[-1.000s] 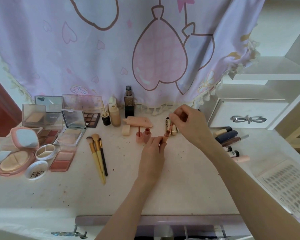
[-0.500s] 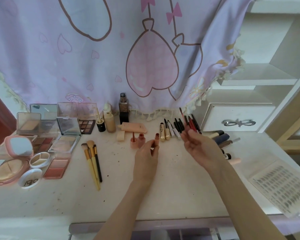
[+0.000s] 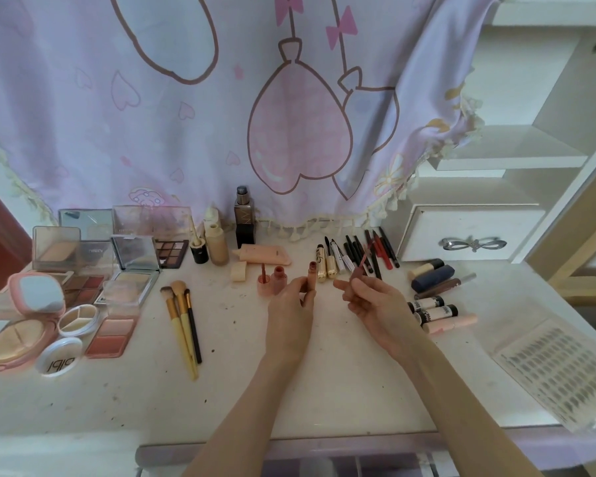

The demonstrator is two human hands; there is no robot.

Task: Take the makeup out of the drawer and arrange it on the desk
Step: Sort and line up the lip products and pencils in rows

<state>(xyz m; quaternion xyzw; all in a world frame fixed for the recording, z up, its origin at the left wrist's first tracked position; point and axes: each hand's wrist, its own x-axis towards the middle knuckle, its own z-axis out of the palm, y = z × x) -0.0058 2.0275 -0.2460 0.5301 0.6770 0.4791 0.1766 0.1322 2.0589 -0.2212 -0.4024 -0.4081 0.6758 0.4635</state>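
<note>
On the white desk (image 3: 324, 380) my left hand (image 3: 289, 308) grips a small brown-pink lip gloss tube (image 3: 312, 275) upright, its neck uncapped. My right hand (image 3: 375, 301) pinches that tube's wand cap (image 3: 359, 268), lifted clear to the right of the tube, applicator pointing up. Behind them lie two gold mascara tubes (image 3: 326, 266) and a row of makeup pencils (image 3: 370, 251). Another lip gloss (image 3: 280, 277) stands open just left of my left hand, its wand cap (image 3: 263, 278) upright beside it.
Palettes and compacts (image 3: 83, 277) crowd the left side, with brushes (image 3: 183, 318) beside them. Bottles (image 3: 244, 223) and a pink tube (image 3: 265, 255) line the back. Lipsticks (image 3: 434, 280) and a lash tray (image 3: 558, 370) lie right. The open drawer's edge (image 3: 324, 456) shows below.
My right hand has drawn the wand cap off the lip gloss tube and moved it right and toward me. My left hand has kept the tube upright. The view tilted upward.
</note>
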